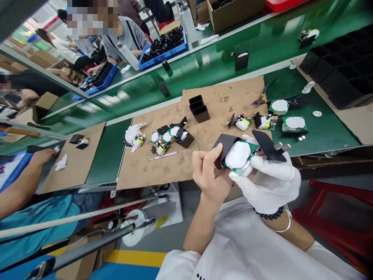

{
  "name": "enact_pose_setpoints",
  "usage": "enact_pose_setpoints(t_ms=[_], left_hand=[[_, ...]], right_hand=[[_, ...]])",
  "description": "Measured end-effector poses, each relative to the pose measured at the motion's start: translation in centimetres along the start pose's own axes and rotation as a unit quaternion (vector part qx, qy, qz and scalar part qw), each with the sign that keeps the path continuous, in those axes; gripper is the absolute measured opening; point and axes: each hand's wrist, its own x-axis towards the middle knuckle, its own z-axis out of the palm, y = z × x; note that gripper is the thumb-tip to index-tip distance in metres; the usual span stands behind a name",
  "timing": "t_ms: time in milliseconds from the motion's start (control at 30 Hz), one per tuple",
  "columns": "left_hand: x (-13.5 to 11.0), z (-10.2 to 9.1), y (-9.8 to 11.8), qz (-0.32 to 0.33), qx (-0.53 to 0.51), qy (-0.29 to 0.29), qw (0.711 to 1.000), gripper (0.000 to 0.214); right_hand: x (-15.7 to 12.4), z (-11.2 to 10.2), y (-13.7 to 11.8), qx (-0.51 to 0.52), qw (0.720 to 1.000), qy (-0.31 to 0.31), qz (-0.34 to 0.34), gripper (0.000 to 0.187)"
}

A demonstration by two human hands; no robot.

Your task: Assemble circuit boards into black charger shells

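My bare left hand (208, 171) grips a black plastic housing (225, 146) by its left wall. My right hand (272, 177), in a white glove, holds a green circuit board with a white foam pad (239, 155) and a black plug cover with metal prongs (269, 146). The board's end sits at the mouth of the housing. Both hands are close together, just in front of the brown cardboard mat (163, 167) at the bench's near edge.
On the mat lie several more boards (161, 138), empty black housings (198, 108) and tweezers (162, 156). Pliers (262, 97) and further boards (294, 124) lie to the right. Black trays (344, 66) stand far right. A co-worker's arm (26, 175) is at left. Behind runs a green conveyor (204, 62).
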Motion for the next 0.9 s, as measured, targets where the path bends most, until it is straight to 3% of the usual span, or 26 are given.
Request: enact_pose_setpoints(t_ms=[167, 367, 500, 733, 900], left_hand=[[-0.1, 0.3, -0.3, -0.007, -0.033, 0.001, 0.999, 0.019], [-0.3, 0.4, -0.7, -0.017, -0.037, -0.01, 0.999, 0.019], [-0.4, 0.5, -0.8, -0.02, -0.024, -0.015, 0.999, 0.02], [-0.5, 0.5, -0.9, -0.021, -0.049, -0.005, 0.999, 0.02], [-0.5, 0.4, -1.0, -0.024, -0.046, -0.004, 0.999, 0.019]], right_hand=[[-0.3, -0.4, 0.1, -0.061, 0.997, -0.005, -0.045, 0.057], [-0.6, -0.7, 0.2, -0.17, 0.983, -0.023, -0.063, 0.035], [-0.6, -0.7, 0.1, -0.163, 0.984, -0.025, -0.064, 0.048], [0.1, -0.9, -0.5, -0.181, 0.98, -0.046, -0.064, 0.023], [0.3, -0.5, -0.1, -0.194, 0.974, -0.029, -0.112, 0.03]])
